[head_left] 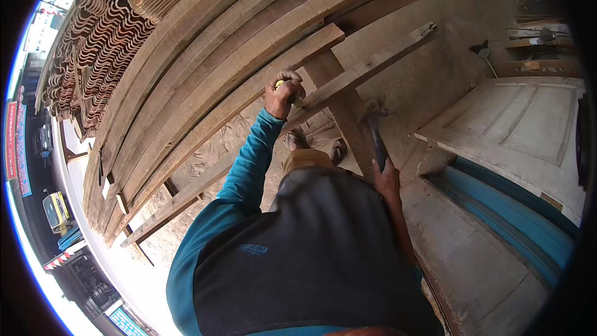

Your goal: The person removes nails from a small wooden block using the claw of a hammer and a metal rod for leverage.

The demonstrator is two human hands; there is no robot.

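My left hand (283, 94) is closed in a fist round what looks like a chisel with a yellow handle end (279, 84). It sits over a long narrow wooden beam (367, 64), and the chisel's lower end is mostly hidden by my fingers. Lower to the right, my right hand (387, 179) grips the dark handle of a hammer (377, 137). The hammer's head points away from me, above or beside a wide plank (346, 111) that runs crosswise under the beam. I cannot tell whether the head touches the plank.
Several long timbers (249, 43) lie side by side beyond the beam. Stacked wavy roof tiles (102, 50) stand at the far left. A pale panelled door (522, 121) and blue boards (497, 202) are on the right. My feet (337, 150) are close to the plank; wood chips litter the floor.
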